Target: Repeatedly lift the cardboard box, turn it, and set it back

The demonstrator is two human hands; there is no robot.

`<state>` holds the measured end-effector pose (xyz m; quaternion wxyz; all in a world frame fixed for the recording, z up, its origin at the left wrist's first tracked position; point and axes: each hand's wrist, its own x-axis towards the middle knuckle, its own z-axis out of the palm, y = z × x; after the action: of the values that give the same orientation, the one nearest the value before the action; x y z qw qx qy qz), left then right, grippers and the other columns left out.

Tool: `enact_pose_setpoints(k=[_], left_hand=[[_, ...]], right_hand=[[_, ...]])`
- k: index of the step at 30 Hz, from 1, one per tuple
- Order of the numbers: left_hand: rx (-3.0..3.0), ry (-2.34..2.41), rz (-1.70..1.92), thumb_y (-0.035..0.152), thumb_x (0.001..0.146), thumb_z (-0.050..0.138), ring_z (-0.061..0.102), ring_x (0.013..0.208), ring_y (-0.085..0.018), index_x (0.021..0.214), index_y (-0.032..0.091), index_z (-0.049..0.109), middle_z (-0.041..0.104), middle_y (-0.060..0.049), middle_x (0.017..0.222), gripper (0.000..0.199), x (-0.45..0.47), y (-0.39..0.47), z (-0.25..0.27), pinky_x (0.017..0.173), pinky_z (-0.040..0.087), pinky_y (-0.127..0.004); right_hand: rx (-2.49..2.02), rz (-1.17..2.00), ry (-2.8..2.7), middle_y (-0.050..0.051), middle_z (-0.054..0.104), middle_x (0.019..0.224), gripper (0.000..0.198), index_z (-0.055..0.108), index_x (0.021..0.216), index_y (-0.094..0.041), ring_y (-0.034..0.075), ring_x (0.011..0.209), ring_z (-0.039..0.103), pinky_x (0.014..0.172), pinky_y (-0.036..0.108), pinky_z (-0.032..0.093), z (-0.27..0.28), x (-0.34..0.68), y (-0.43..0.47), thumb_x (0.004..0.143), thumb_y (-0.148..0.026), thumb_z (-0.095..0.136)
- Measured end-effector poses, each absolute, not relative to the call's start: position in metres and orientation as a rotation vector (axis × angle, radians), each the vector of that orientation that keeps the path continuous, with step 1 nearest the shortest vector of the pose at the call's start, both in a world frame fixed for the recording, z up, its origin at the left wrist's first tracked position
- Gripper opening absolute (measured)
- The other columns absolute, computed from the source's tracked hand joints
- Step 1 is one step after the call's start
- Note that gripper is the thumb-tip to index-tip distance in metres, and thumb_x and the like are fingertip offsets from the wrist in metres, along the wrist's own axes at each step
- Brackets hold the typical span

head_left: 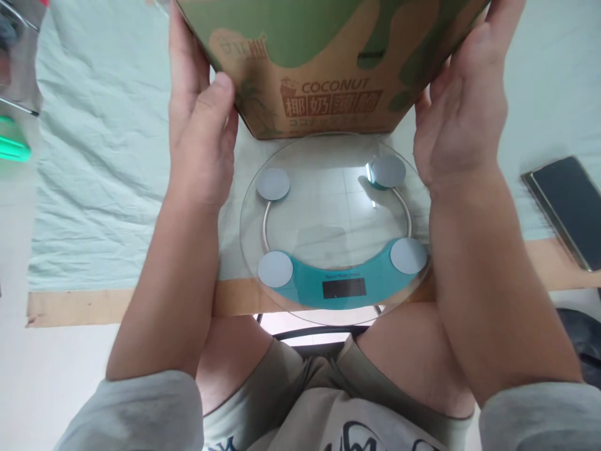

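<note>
A brown and green cardboard box (328,81) printed with "COCONUT" and a palm tree fills the top middle of the head view, its upper part cut off. My left hand (201,125) grips its left side, thumb along the near edge. Against the right side presses my right hand (464,113), its fingers partly hidden behind the box. Between my forearms lies a round glass bathroom scale (323,219) with silver pads, a teal band and a dark display. The box's near lower edge is just beyond the scale's far rim; whether they touch I cannot tell.
The table has a pale green cloth (103,156) and a bare wooden front edge (79,307), which the scale overhangs. A dark smartphone (568,207) lies at the right. A bright green object (14,141) and metal-legged furniture (19,106) stand off the table's left side.
</note>
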<state>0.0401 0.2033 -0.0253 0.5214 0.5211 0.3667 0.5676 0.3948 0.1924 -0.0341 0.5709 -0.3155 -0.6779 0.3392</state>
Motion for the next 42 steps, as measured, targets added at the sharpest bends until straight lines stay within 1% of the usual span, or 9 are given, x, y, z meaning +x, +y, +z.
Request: enact_pose_setpoints(k=[2, 5, 10, 16, 22, 26, 30, 36, 42], left_hand=[[1.207, 0.923, 1.386, 0.035, 0.049, 0.118, 0.047, 0.186, -0.015, 0.145, 0.044, 0.071, 0.057, 0.020, 0.186, 0.108, 0.037, 0.201, -0.024, 0.115, 0.069, -0.016], [1.167, 1.073, 1.348, 0.007, 0.068, 0.087, 0.055, 0.178, -0.015, 0.151, 0.043, 0.072, 0.059, 0.020, 0.184, 0.092, 0.044, 0.186, -0.015, 0.110, 0.068, -0.018], [1.103, 1.215, 1.417, 0.010, 0.098, 0.058, 0.075, 0.145, -0.024, 0.139, 0.023, 0.080, 0.073, -0.005, 0.167, 0.048, 0.055, 0.161, -0.004, 0.103, 0.062, -0.032], [0.909, 1.326, 1.614, 0.010, 0.101, 0.045, 0.064, 0.073, -0.016, 0.121, 0.021, 0.055, 0.074, -0.006, 0.108, 0.025, 0.066, 0.147, 0.005, 0.070, 0.045, -0.029], [0.940, 1.316, 1.679, 0.014, 0.096, 0.053, 0.050, 0.063, -0.011, 0.097, 0.020, 0.053, 0.061, -0.002, 0.085, 0.005, 0.064, 0.120, 0.009, 0.061, 0.035, -0.024], [0.944, 1.330, 1.655, 0.009, 0.090, 0.057, 0.023, 0.055, -0.008, 0.071, 0.023, 0.035, 0.029, 0.003, 0.063, 0.032, 0.045, 0.107, 0.000, 0.054, 0.016, -0.025], [0.982, 1.262, 1.556, 0.015, 0.079, 0.066, -0.001, 0.058, -0.004, 0.061, 0.023, 0.008, -0.002, 0.005, 0.067, 0.061, 0.035, 0.093, -0.019, 0.055, 0.002, -0.027], [1.050, 1.205, 1.430, 0.034, 0.073, 0.078, 0.004, 0.053, -0.004, 0.057, 0.022, 0.008, -0.001, 0.006, 0.060, 0.073, 0.041, 0.086, -0.043, 0.053, 0.003, -0.027], [1.103, 1.250, 1.381, 0.041, 0.072, 0.081, 0.004, 0.054, -0.004, 0.055, 0.021, 0.008, 0.000, 0.005, 0.058, 0.078, 0.040, 0.090, -0.041, 0.055, 0.002, -0.030]], right_hand=[[-0.524, 0.887, -1.553, -0.039, 0.059, 0.167, 0.039, 0.069, 0.142, -0.081, 0.011, 0.187, 0.046, 0.171, 0.040, 0.029, -0.035, 0.395, 0.191, 0.104, -0.079, 0.078], [-0.630, 0.945, -1.456, -0.032, 0.063, 0.167, 0.037, 0.074, 0.142, -0.067, 0.011, 0.179, 0.056, 0.167, 0.039, 0.036, -0.025, 0.387, 0.177, 0.107, -0.056, 0.079], [-1.013, 0.939, -1.228, -0.009, 0.059, 0.179, 0.053, 0.055, 0.158, -0.036, 0.011, 0.161, 0.067, 0.125, 0.036, 0.065, -0.005, 0.373, 0.153, 0.106, -0.035, 0.050], [-1.254, 0.763, -0.974, -0.002, 0.079, 0.130, 0.030, 0.070, 0.125, -0.025, 0.005, 0.109, 0.074, 0.090, 0.023, 0.052, 0.003, 0.368, 0.141, 0.110, -0.033, 0.045], [-1.241, 0.655, -0.833, 0.002, 0.045, 0.088, 0.011, 0.046, 0.097, -0.019, 0.006, 0.070, 0.050, 0.065, 0.023, 0.033, 0.004, 0.374, 0.137, 0.105, -0.021, 0.038], [-1.242, 0.619, -0.803, -0.001, 0.016, 0.079, 0.029, 0.021, 0.083, -0.021, 0.004, 0.060, 0.021, 0.059, 0.026, 0.016, -0.009, 0.388, 0.131, 0.102, -0.020, 0.043], [-1.285, 0.636, -0.844, -0.004, 0.006, 0.069, 0.049, 0.013, 0.074, -0.023, 0.003, 0.054, 0.012, 0.056, 0.028, 0.004, -0.035, 0.401, 0.110, 0.089, -0.026, 0.060], [-1.356, 0.674, -0.984, -0.006, 0.011, 0.059, 0.062, 0.021, 0.062, -0.022, 0.001, 0.052, 0.015, 0.055, 0.029, 0.007, -0.055, 0.405, 0.092, 0.084, -0.043, 0.075], [-1.463, 0.676, -1.056, -0.003, 0.015, 0.055, 0.052, 0.024, 0.057, -0.019, 0.002, 0.054, 0.016, 0.059, 0.029, 0.008, -0.051, 0.403, 0.095, 0.088, -0.023, 0.064]])
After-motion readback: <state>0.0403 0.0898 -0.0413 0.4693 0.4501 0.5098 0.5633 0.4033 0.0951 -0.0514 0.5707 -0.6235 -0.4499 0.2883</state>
